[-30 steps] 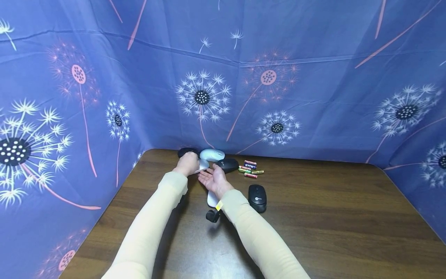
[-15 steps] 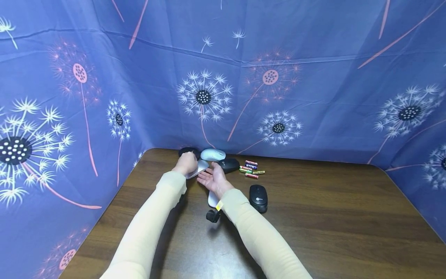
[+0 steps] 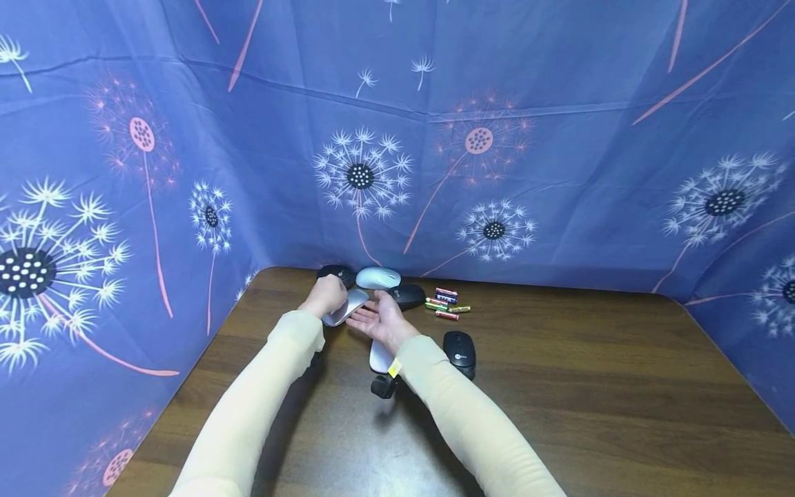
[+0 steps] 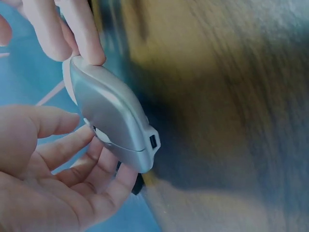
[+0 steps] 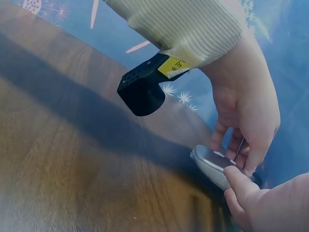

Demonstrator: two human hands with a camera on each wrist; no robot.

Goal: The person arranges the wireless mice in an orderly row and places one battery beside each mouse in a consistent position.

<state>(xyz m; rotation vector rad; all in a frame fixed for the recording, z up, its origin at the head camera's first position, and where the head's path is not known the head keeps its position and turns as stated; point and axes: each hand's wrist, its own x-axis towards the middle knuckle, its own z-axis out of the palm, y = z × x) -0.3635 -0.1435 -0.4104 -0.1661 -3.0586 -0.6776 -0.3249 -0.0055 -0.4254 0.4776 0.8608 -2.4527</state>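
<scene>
A silver computer mouse (image 3: pixel 346 308) is held tilted above the table. My left hand (image 3: pixel 326 295) grips it; in the left wrist view its thumb and curled fingers are around one edge. A small slot shows in one end of the mouse (image 4: pixel 111 111). My right hand (image 3: pixel 381 321) lies palm up beside it, fingers stretched left, and its fingertips (image 4: pixel 91 55) touch the other end of the mouse. In the right wrist view a thin edge shows between my left fingers; what it is I cannot tell. A white mouse (image 3: pixel 380 357) lies partly hidden below my right wrist.
Behind my hands lie a black mouse (image 3: pixel 338 274), a pale blue mouse (image 3: pixel 379 278) and another black mouse (image 3: pixel 406 297). Several batteries (image 3: pixel 446 304) are grouped to their right. A further black mouse (image 3: pixel 459 352) sits right of my right sleeve. A patterned blue cloth (image 3: pixel 559 172) hangs behind the table.
My left hand and the silver mouse have shifted slightly left and toward me, showing more of the mouse's top and of the black mouse behind. My right hand has barely moved.
</scene>
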